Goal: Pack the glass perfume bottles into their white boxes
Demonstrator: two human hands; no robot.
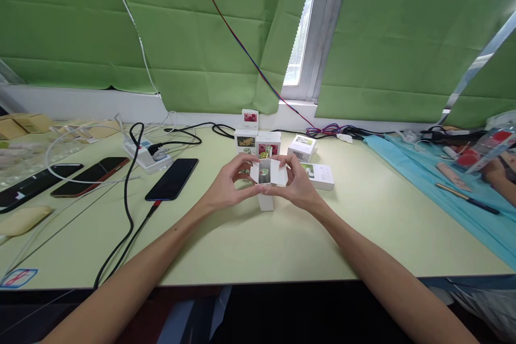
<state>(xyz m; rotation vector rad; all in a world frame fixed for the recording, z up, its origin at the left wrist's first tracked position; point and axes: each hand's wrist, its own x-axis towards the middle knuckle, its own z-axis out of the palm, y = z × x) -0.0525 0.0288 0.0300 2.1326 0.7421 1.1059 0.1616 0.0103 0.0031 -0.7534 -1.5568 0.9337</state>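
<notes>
A small white box [265, 202] stands upright on the table in front of me with its top flaps spread. Inside its opening a round, shiny metallic top [264, 172] shows; the rest of that item is hidden in the box. My left hand [234, 183] pinches the left side of the box's top between thumb and fingers. On the other side, my right hand [297, 185] grips the right flap. Just behind the hands are a small bottle with a gold-coloured cap [268, 151] and white boxes with a yellow picture [246, 141] and a red picture [269, 141].
More white boxes [302, 147] lie to the right rear. On the left are phones [172, 179], a power strip [147, 153] and black cables [129, 193]. At the right, a blue plastic sheet [435, 193] carries a black-and-gold stick [467, 198]; another person's hand [500, 174] is there.
</notes>
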